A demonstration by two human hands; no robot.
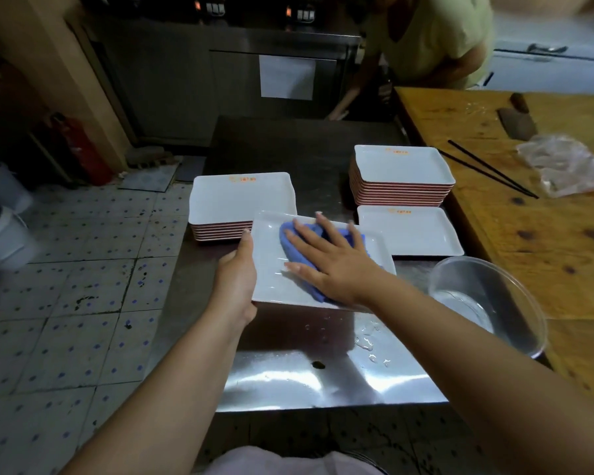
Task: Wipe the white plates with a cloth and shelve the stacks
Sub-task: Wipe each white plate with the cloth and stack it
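Observation:
A white rectangular plate (271, 272) is held above the steel table (288, 375). My left hand (237, 279) grips its left edge, thumb on the rim. My right hand (333, 265) lies flat, fingers spread, pressing a blue cloth (295, 248) onto the plate's wet face. Behind it on the left stands a stack of white plates (237, 197) with reddish undersides. A taller stack (402, 169) stands at the back right, and a single white plate (408, 229) lies in front of that stack.
A clear bowl (494, 303) holding water sits at the table's right edge. The wooden counter (563, 234) on the right carries black chopsticks (491, 168), a cleaver (516, 120) and crumpled plastic (563, 166). A person in a pale green shirt (436, 36) bends behind. Water drops lie on the table.

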